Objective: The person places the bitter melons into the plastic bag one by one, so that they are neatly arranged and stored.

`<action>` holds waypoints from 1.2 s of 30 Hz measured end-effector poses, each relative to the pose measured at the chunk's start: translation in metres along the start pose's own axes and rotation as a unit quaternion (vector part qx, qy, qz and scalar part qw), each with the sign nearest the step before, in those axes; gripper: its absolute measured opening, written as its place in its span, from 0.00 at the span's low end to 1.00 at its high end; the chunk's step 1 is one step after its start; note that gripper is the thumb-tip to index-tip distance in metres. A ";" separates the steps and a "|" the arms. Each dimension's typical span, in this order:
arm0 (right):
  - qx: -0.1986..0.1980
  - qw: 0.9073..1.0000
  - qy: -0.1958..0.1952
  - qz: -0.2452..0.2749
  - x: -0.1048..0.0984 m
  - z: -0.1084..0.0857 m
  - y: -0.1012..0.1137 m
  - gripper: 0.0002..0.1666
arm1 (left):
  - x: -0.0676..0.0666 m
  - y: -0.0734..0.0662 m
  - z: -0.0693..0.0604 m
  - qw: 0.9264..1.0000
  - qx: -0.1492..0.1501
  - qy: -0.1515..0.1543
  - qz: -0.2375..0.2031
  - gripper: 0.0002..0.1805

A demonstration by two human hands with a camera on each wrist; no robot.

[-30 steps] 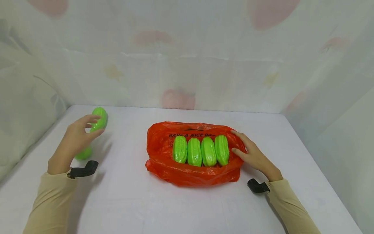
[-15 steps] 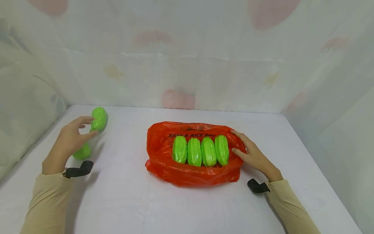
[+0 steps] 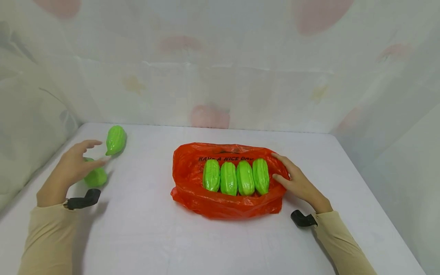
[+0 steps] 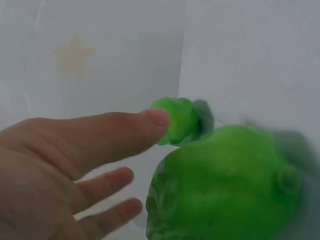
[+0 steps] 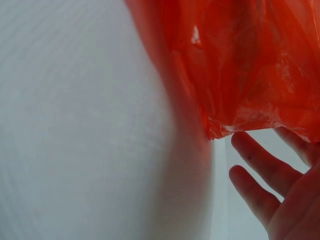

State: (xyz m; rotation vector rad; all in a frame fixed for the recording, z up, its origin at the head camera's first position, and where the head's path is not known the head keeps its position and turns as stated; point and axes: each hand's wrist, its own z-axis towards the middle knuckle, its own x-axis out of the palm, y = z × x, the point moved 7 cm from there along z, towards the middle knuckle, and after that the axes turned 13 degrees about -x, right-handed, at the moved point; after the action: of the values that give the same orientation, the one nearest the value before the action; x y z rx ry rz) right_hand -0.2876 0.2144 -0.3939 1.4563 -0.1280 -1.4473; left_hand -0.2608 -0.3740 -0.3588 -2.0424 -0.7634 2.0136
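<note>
While the left hand (image 3: 70,164) hovers with its thumb and fingers spread, holding nothing, a bright green, knobbly gourd (image 3: 96,177) sits just beneath that grip, partly hidden by it. Just past its fingertips, a green gourd with a pointed end (image 3: 116,139) lies on the white table (image 3: 192,248). Well to the right of the left grip, four long, ribbed green gourds (image 3: 228,178) are side by side inside a thin red plastic bag (image 3: 225,208). The right hand (image 3: 297,183) touches that bag's rim, thumb and forefinger spread apart (the outer fingers are partly hidden).

Closing off-centre, the left grip could send a gourd rolling, since the bodies are rounded and the skins look slick. Were the right grip to slacken, the limp, crinkled film might sag and narrow the mouth. The glossy, lengthwise ridges should give fingertips some purchase.
</note>
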 end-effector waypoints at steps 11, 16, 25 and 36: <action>-0.005 1.000 -0.003 -0.002 0.000 0.000 0.002 0.38 | 0.009 0.015 0.002 0.996 -0.033 0.081 0.023 0.44; -0.005 1.000 -0.003 0.000 -0.001 0.001 0.003 0.38 | 0.013 0.015 0.001 0.993 -0.032 0.109 0.041 0.45; 0.001 1.000 -0.001 0.000 0.000 0.001 0.001 0.38 | 0.016 0.014 -0.002 0.989 -0.029 0.134 0.062 0.45; 0.005 1.000 -0.001 0.005 0.001 0.000 0.000 0.38 | 0.017 0.002 -0.010 0.986 -0.023 0.155 0.064 0.41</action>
State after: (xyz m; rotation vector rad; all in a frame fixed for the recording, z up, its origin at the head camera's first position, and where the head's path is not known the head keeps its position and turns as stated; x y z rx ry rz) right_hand -0.2876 0.2140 -0.3945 1.4612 -0.1426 -1.4418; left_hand -0.2518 -0.3654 -0.3742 -2.4090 -0.6343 1.6870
